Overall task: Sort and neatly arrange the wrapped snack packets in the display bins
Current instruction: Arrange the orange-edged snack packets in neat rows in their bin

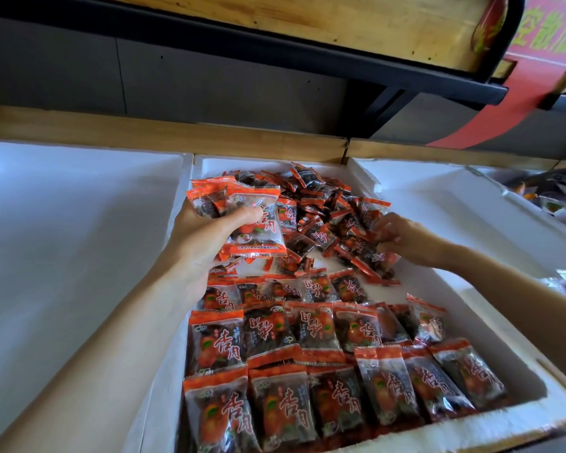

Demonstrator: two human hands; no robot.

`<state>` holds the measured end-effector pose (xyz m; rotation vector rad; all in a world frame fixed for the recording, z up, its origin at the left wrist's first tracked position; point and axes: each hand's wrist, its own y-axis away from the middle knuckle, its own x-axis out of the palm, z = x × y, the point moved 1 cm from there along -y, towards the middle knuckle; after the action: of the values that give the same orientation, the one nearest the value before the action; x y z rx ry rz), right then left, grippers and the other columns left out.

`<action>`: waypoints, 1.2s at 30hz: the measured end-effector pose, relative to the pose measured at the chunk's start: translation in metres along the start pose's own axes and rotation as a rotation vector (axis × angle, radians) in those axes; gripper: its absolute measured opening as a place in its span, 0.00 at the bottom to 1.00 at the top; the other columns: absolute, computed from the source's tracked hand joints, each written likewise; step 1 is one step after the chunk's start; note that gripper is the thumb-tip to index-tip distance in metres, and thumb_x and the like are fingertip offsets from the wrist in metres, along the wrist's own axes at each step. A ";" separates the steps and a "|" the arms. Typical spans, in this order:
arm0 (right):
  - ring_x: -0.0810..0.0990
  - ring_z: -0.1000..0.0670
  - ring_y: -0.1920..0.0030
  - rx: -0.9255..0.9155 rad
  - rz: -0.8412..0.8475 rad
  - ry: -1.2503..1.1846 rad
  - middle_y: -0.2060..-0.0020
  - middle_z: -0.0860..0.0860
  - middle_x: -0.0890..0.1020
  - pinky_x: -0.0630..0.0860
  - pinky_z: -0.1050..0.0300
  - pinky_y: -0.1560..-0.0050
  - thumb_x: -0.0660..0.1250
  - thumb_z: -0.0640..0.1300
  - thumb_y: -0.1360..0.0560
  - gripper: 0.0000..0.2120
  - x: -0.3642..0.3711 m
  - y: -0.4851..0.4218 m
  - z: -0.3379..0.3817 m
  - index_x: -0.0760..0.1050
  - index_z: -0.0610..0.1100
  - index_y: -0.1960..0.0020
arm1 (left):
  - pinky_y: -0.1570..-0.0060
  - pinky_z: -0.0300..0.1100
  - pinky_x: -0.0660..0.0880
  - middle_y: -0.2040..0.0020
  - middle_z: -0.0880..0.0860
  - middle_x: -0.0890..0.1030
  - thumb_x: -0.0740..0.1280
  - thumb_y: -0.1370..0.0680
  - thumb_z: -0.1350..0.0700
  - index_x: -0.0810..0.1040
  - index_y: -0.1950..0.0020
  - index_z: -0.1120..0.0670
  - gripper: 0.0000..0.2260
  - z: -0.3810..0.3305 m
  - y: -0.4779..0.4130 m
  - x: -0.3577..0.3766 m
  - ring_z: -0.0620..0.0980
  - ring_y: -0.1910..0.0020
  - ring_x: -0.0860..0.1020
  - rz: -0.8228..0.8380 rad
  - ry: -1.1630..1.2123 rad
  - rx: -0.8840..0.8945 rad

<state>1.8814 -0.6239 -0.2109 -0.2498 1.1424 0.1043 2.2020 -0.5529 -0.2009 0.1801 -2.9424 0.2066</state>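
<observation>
While neat rows [307, 354] fill the lower frame, a loose heap [324, 207] lies above them in the same foam bin [490, 322].
Left hand [206, 233]: grip curled round a stack of packets [252, 220], thumb across the front, raised at centre left.
Right hand [406, 237]: fingertips [386, 227] curled into the heap's right edge; whether the grip pinches a packet cannot be told.
Risk: the slick, overfull stack may fan and spill onto the rows, disordering them.
Risk: raking the heap may push packets over the bin's wall.
</observation>
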 end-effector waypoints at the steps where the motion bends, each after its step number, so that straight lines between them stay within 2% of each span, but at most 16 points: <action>1: 0.78 0.57 0.60 -0.036 0.079 0.079 0.51 0.43 0.77 0.74 0.66 0.57 0.64 0.33 0.24 0.13 -0.005 -0.001 0.002 0.69 0.37 0.40 | 0.48 0.53 0.79 0.58 0.49 0.86 0.78 0.34 0.58 0.82 0.50 0.50 0.14 0.000 0.000 0.000 0.51 0.55 0.84 -0.002 0.006 0.000; 4: 0.74 0.49 0.49 -0.017 0.390 0.306 0.49 0.48 0.72 0.70 0.61 0.48 0.61 0.37 0.22 0.07 -0.005 -0.005 -0.003 0.69 0.45 0.45 | 0.52 0.50 0.79 0.59 0.48 0.86 0.77 0.33 0.58 0.82 0.51 0.50 0.13 0.000 0.000 0.000 0.49 0.58 0.84 -0.005 0.014 0.002; 6: 0.77 0.45 0.47 0.032 0.558 0.363 0.47 0.48 0.73 0.74 0.54 0.44 0.61 0.37 0.22 0.10 0.003 -0.009 -0.007 0.68 0.50 0.48 | 0.52 0.50 0.79 0.60 0.48 0.86 0.77 0.33 0.58 0.82 0.50 0.51 0.14 0.000 -0.001 0.000 0.49 0.58 0.84 -0.007 0.008 0.002; 7: 0.77 0.44 0.45 0.038 0.586 0.355 0.45 0.47 0.74 0.75 0.52 0.43 0.62 0.36 0.23 0.10 0.009 -0.010 -0.007 0.69 0.50 0.46 | 0.51 0.51 0.79 0.60 0.48 0.86 0.77 0.34 0.58 0.82 0.49 0.51 0.15 0.000 -0.001 0.000 0.49 0.58 0.84 -0.010 0.004 0.001; 9: 0.75 0.48 0.45 0.010 0.508 0.288 0.46 0.49 0.74 0.74 0.61 0.47 0.65 0.34 0.25 0.15 0.021 -0.011 -0.006 0.71 0.45 0.41 | 0.48 0.54 0.79 0.59 0.48 0.86 0.77 0.34 0.58 0.82 0.47 0.53 0.16 0.000 -0.001 0.000 0.50 0.56 0.84 -0.010 -0.011 -0.001; 11: 0.75 0.53 0.49 -0.026 0.363 0.216 0.51 0.54 0.76 0.70 0.73 0.56 0.68 0.32 0.28 0.17 0.029 -0.010 -0.007 0.73 0.45 0.42 | 0.46 0.56 0.78 0.58 0.49 0.86 0.77 0.34 0.57 0.82 0.47 0.53 0.16 0.000 0.000 0.000 0.51 0.54 0.84 -0.005 -0.025 -0.005; 13: 0.76 0.54 0.51 -0.045 0.276 0.192 0.55 0.57 0.77 0.69 0.76 0.58 0.71 0.33 0.30 0.18 0.032 -0.007 -0.009 0.74 0.46 0.43 | 0.44 0.57 0.78 0.58 0.49 0.86 0.78 0.34 0.58 0.82 0.49 0.52 0.14 0.000 0.001 0.000 0.51 0.54 0.84 -0.007 -0.026 -0.003; 16: 0.74 0.53 0.51 -0.046 0.113 0.231 0.53 0.58 0.74 0.70 0.66 0.53 0.73 0.39 0.31 0.22 0.028 -0.008 -0.009 0.73 0.45 0.39 | 0.42 0.58 0.76 0.58 0.48 0.86 0.78 0.35 0.57 0.82 0.50 0.51 0.14 -0.001 0.001 0.001 0.51 0.53 0.83 -0.008 -0.030 -0.003; 19: 0.74 0.47 0.40 0.027 -0.097 0.179 0.38 0.46 0.74 0.71 0.57 0.42 0.68 0.45 0.25 0.24 0.026 -0.019 -0.006 0.67 0.42 0.32 | 0.40 0.59 0.75 0.59 0.48 0.86 0.78 0.34 0.57 0.82 0.53 0.50 0.12 -0.002 0.002 0.001 0.51 0.52 0.83 -0.007 -0.031 -0.006; 21: 0.73 0.43 0.39 0.108 -0.086 0.216 0.35 0.42 0.72 0.70 0.52 0.39 0.66 0.50 0.24 0.27 0.033 -0.032 -0.006 0.62 0.40 0.29 | 0.40 0.60 0.75 0.58 0.48 0.86 0.78 0.34 0.57 0.83 0.53 0.51 0.11 -0.002 0.002 0.000 0.52 0.51 0.83 -0.012 -0.036 -0.010; 23: 0.73 0.42 0.40 0.182 -0.018 0.282 0.36 0.41 0.72 0.71 0.51 0.41 0.66 0.54 0.25 0.31 0.042 -0.041 -0.006 0.60 0.38 0.30 | 0.42 0.60 0.76 0.57 0.49 0.86 0.77 0.33 0.57 0.83 0.53 0.51 0.11 -0.003 0.002 -0.002 0.52 0.52 0.84 -0.014 -0.034 -0.017; 27: 0.73 0.41 0.41 0.238 -0.065 0.268 0.40 0.42 0.74 0.71 0.50 0.43 0.74 0.57 0.33 0.38 0.042 -0.050 -0.008 0.65 0.38 0.33 | 0.44 0.59 0.77 0.59 0.50 0.86 0.76 0.32 0.59 0.83 0.54 0.51 0.09 -0.005 0.000 -0.004 0.53 0.55 0.84 -0.038 0.009 -0.011; 30: 0.76 0.45 0.51 0.222 -0.098 0.116 0.47 0.44 0.79 0.73 0.54 0.52 0.77 0.50 0.35 0.27 0.037 -0.051 -0.001 0.73 0.39 0.41 | 0.46 0.56 0.79 0.58 0.50 0.86 0.76 0.32 0.59 0.82 0.49 0.52 0.12 -0.007 -0.002 -0.005 0.52 0.57 0.84 -0.035 0.023 -0.008; 33: 0.74 0.50 0.61 0.115 -0.228 0.061 0.55 0.46 0.79 0.67 0.63 0.65 0.73 0.44 0.29 0.13 0.029 -0.045 0.024 0.75 0.39 0.50 | 0.52 0.52 0.80 0.57 0.51 0.86 0.76 0.33 0.59 0.81 0.44 0.54 0.17 -0.010 -0.004 -0.008 0.51 0.58 0.84 -0.051 0.041 -0.006; 35: 0.77 0.47 0.60 0.045 -0.316 -0.021 0.57 0.46 0.80 0.70 0.63 0.65 0.71 0.44 0.28 0.12 0.025 -0.042 0.047 0.77 0.38 0.49 | 0.56 0.48 0.79 0.58 0.50 0.85 0.76 0.32 0.59 0.81 0.45 0.54 0.16 -0.010 -0.005 -0.010 0.50 0.59 0.84 -0.060 0.057 -0.003; 36: 0.78 0.46 0.59 0.015 -0.324 -0.091 0.57 0.46 0.81 0.73 0.60 0.61 0.71 0.44 0.28 0.12 0.025 -0.041 0.060 0.78 0.39 0.47 | 0.56 0.49 0.80 0.58 0.50 0.85 0.76 0.31 0.59 0.81 0.45 0.55 0.16 -0.011 -0.005 -0.011 0.50 0.59 0.84 -0.064 0.060 -0.004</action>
<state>1.9532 -0.6499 -0.2047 -0.4097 0.9995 -0.1772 2.2151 -0.5555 -0.1920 0.2629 -2.8722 0.1935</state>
